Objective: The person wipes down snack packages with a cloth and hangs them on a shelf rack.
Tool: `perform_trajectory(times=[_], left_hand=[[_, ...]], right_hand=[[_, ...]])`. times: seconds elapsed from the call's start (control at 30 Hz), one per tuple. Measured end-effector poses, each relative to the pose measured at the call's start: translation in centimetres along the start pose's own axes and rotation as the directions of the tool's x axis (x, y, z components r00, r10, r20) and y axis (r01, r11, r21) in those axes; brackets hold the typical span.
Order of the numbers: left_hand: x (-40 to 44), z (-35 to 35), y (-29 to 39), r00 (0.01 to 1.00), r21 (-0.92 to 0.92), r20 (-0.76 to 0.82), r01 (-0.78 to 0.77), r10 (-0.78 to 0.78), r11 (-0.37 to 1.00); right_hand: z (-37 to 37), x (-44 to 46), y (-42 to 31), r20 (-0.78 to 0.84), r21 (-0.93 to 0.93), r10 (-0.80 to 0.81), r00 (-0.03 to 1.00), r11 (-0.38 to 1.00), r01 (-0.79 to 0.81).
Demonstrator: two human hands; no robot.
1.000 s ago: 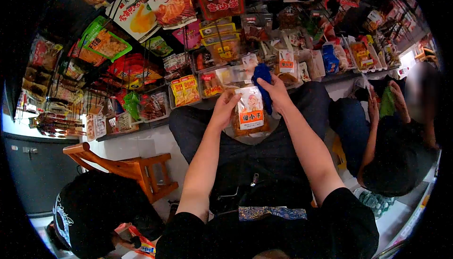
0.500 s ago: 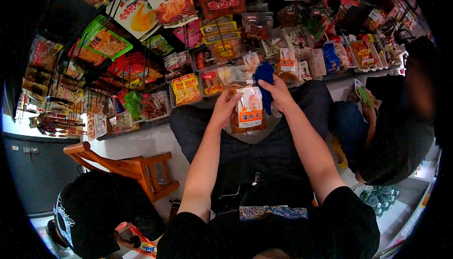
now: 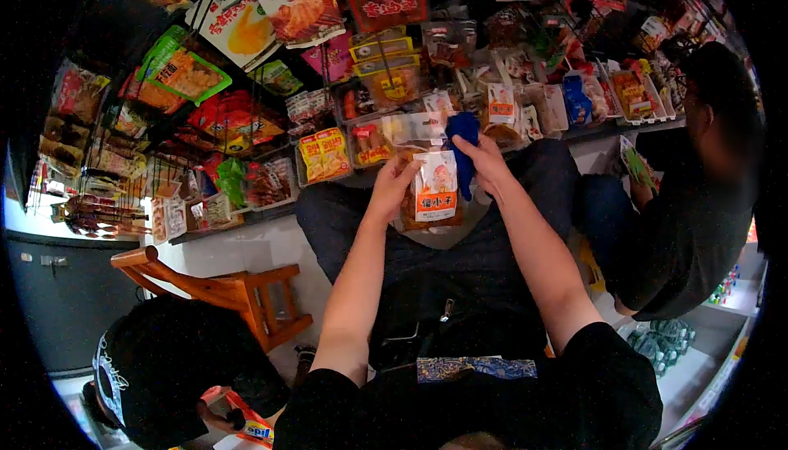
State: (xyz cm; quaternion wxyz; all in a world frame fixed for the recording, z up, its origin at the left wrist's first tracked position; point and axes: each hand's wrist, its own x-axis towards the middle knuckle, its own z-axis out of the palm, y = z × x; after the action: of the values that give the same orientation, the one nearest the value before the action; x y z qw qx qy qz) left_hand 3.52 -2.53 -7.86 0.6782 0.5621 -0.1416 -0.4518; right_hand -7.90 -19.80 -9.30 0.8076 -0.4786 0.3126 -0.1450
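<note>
Cloth (image 3: pixel 462 128) shifted rightward — right hand (image 3: pixel 487 163) clasping it, left hand (image 3: pixel 391 187) pinching packet (image 3: pixel 436 189)

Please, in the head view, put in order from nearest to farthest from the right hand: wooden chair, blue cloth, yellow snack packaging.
1. Blue cloth: in the right hand.
2. Yellow snack packaging: to its left.
3. Wooden chair: lower left.

Top (image 3: pixel 484 409): we record black, short-sleeved.
Front panel (image 3: pixel 476 369): blue and gold, densely patterned.
Trousers (image 3: pixel 538 183): dark, greyish to our eyes.
</note>
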Motion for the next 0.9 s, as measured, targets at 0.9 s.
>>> perform_trajectory(times=[0.9], left_hand=[[0.7, -0.7, -0.4, 0.993, -0.125, -0.062, -0.105, 0.098, 0.987]], right_hand=[[0.3, -0.5, 0.2, -0.33, -0.272, -0.413, 0.849, 0.903, 0.334]])
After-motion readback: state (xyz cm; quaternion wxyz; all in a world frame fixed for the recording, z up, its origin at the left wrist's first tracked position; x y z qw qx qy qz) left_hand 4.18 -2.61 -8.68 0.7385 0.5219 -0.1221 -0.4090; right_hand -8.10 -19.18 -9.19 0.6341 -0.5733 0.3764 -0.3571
